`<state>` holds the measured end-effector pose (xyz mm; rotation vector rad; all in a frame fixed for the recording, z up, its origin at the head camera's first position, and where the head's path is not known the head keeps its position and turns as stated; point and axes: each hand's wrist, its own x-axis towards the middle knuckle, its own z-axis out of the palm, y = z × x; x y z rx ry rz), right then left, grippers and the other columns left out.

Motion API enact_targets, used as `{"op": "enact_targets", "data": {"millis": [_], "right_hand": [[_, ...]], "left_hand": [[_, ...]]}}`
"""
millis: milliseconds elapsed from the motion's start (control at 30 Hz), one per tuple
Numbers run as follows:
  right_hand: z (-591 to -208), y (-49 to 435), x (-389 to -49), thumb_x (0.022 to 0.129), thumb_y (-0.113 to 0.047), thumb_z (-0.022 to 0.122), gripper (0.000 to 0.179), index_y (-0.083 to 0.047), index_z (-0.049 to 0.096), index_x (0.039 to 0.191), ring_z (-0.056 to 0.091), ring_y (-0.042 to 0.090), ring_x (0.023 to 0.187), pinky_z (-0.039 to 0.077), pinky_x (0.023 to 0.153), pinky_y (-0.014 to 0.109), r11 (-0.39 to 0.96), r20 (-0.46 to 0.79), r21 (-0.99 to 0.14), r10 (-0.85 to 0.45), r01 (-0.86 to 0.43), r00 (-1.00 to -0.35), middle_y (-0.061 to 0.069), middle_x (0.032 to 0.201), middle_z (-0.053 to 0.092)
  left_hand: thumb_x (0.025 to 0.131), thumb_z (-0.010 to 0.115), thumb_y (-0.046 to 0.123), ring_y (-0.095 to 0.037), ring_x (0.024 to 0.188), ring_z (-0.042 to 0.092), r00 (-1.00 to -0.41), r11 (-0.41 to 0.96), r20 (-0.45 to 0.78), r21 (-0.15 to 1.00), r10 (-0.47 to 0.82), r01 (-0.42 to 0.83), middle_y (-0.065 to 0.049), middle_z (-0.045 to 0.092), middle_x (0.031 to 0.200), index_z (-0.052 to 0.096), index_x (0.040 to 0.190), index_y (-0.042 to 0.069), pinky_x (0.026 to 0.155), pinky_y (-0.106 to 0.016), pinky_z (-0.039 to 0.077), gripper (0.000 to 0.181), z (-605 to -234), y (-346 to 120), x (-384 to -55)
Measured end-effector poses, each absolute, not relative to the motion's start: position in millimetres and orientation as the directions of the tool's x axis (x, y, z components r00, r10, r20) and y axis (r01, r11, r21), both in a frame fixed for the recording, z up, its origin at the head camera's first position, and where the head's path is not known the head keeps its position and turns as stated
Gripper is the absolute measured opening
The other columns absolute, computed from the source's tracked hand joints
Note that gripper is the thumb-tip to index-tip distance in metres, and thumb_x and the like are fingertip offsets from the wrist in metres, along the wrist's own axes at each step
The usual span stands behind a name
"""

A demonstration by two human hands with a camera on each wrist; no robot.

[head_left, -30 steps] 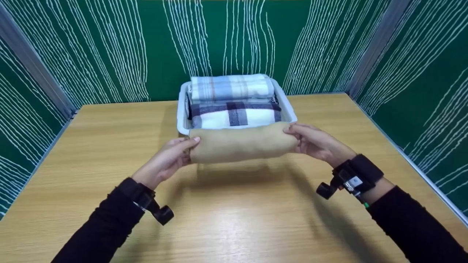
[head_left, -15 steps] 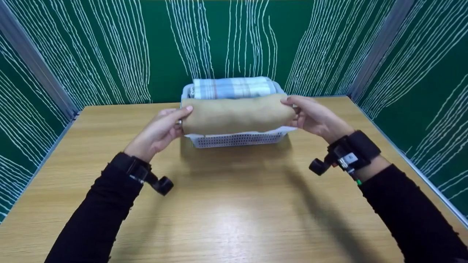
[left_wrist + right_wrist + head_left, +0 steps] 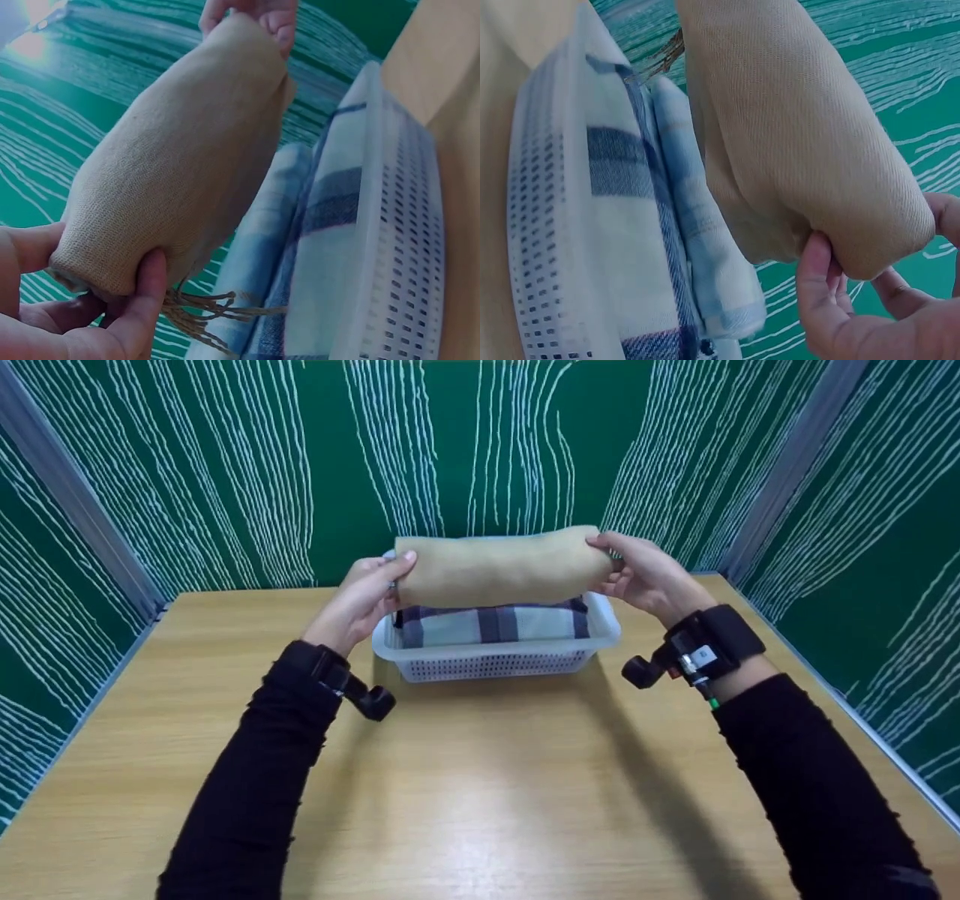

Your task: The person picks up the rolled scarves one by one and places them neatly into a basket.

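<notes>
A tan rolled scarf [image 3: 502, 570] is held lengthwise above the back of a white plastic basket [image 3: 495, 666]. My left hand [image 3: 367, 596] pinches one end, thumb on the near face; its brown fringe [image 3: 202, 315] hangs down in the left wrist view. At the other end, my right hand [image 3: 649, 577] pinches the roll between thumb and fingers. Inside the basket lies a white and dark plaid scarf [image 3: 487, 626]. Behind that, a light blue plaid scarf [image 3: 705, 225] shows in the right wrist view; the tan roll hides it from the head camera.
The basket stands near the far edge of a wooden table [image 3: 465, 787]. Green walls [image 3: 247, 480] with white wavy lines enclose the back and both sides, and the back wall rises close behind the basket.
Both hands have carried the tan scarf away from me, from in front of the basket to above its back part. The dark plaid scarf shows again below it; the blue one is now covered.
</notes>
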<state>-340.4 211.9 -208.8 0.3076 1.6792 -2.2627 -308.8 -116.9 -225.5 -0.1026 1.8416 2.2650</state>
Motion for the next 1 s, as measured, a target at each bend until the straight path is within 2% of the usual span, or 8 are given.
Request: {"op": "enact_targets", "data": {"millis": [267, 400, 567, 700, 800, 867, 933, 1000], "right_hand": [[-242.4, 208.2, -360.3, 0.086, -0.015, 0.072, 0.065, -0.008, 0.039, 0.142, 0.044, 0.022, 0.120, 0.047, 0.093, 0.030, -0.273, -0.343, -0.897, -0.067, 0.348, -0.937, 0.008, 0.135, 0.036], [-258.6, 207.4, -367.9, 0.090, -0.018, 0.067, 0.054, -0.009, 0.045, 0.138, 0.044, 0.020, 0.116, 0.044, 0.095, 0.030, -0.231, -0.327, -0.914, -0.073, 0.335, -0.942, 0.006, 0.134, 0.038], [-272.5, 206.0, -375.5, 0.092, -0.014, 0.065, 0.025, -0.011, 0.060, 0.116, 0.048, 0.019, 0.111, 0.046, 0.091, 0.031, -0.258, -0.302, -0.913, -0.094, 0.316, -0.949, 0.006, 0.126, 0.045], [-277.8, 203.3, -380.4, 0.092, -0.012, 0.065, 0.008, -0.011, 0.064, 0.100, 0.052, 0.018, 0.100, 0.049, 0.083, 0.030, -0.264, -0.280, -0.919, -0.092, 0.294, -0.956, 0.006, 0.116, 0.050], [-280.0, 201.4, -384.0, 0.092, -0.012, 0.064, 0.007, -0.010, 0.062, 0.098, 0.055, 0.016, 0.091, 0.050, 0.078, 0.028, -0.225, -0.276, -0.932, -0.075, 0.286, -0.958, 0.005, 0.110, 0.052], [-280.9, 200.5, -385.9, 0.092, -0.013, 0.064, 0.009, -0.009, 0.060, 0.100, 0.055, 0.016, 0.088, 0.051, 0.077, 0.027, -0.191, -0.280, -0.939, -0.061, 0.286, -0.958, 0.005, 0.109, 0.053], [-281.0, 200.9, -386.9, 0.094, -0.016, 0.062, 0.013, -0.010, 0.058, 0.104, 0.054, 0.016, 0.091, 0.050, 0.078, 0.027, -0.150, -0.285, -0.945, -0.063, 0.291, -0.957, 0.005, 0.111, 0.051], [-281.2, 202.5, -387.3, 0.095, -0.019, 0.060, 0.017, -0.010, 0.056, 0.108, 0.050, 0.017, 0.097, 0.048, 0.082, 0.028, -0.123, -0.290, -0.947, -0.078, 0.298, -0.954, 0.005, 0.114, 0.048]], "left_hand": [[0.102, 0.046, 0.021, -0.022, 0.113, 0.053, -0.977, -0.172, -0.199, 0.962, 0.080, -0.210, -0.013, 0.052, 0.124, 0.040, 0.139, -0.001, 0.096, -0.032, 0.045, 0.044, -258.8, -109.9, -333.4], [0.102, 0.047, 0.021, -0.023, 0.116, 0.052, -0.972, -0.161, -0.226, 0.959, 0.067, -0.234, -0.015, 0.051, 0.129, 0.040, 0.138, -0.002, 0.097, -0.032, 0.044, 0.044, -272.9, -109.3, -341.9], [0.102, 0.045, 0.022, -0.023, 0.119, 0.050, -0.965, -0.136, -0.257, 0.955, 0.053, -0.262, -0.014, 0.050, 0.128, 0.039, 0.138, -0.003, 0.101, -0.035, 0.040, 0.044, -286.0, -110.8, -348.1], [0.102, 0.046, 0.023, -0.020, 0.111, 0.052, -0.964, -0.094, -0.266, 0.959, 0.021, -0.267, -0.008, 0.050, 0.110, 0.046, 0.130, -0.002, 0.103, -0.038, 0.038, 0.038, -292.0, -109.8, -351.9], [0.101, 0.048, 0.022, -0.017, 0.099, 0.051, -0.963, -0.062, -0.270, 0.961, -0.007, -0.269, -0.003, 0.046, 0.095, 0.051, 0.113, 0.001, 0.102, -0.038, 0.039, 0.024, -294.4, -108.2, -354.9], [0.101, 0.049, 0.021, -0.016, 0.095, 0.050, -0.961, -0.049, -0.276, 0.960, -0.022, -0.275, -0.002, 0.042, 0.090, 0.049, 0.105, 0.003, 0.101, -0.038, 0.040, 0.019, -295.2, -107.0, -356.7], [0.101, 0.048, 0.022, -0.018, 0.098, 0.050, -0.961, -0.047, -0.276, 0.960, -0.025, -0.275, -0.003, 0.044, 0.093, 0.049, 0.107, 0.003, 0.100, -0.038, 0.040, 0.020, -295.9, -106.2, -358.3], [0.101, 0.048, 0.023, -0.020, 0.106, 0.051, -0.960, -0.051, -0.280, 0.959, -0.020, -0.279, -0.007, 0.048, 0.103, 0.049, 0.117, 0.000, 0.101, -0.039, 0.040, 0.028, -296.6, -105.6, -359.5]]}}
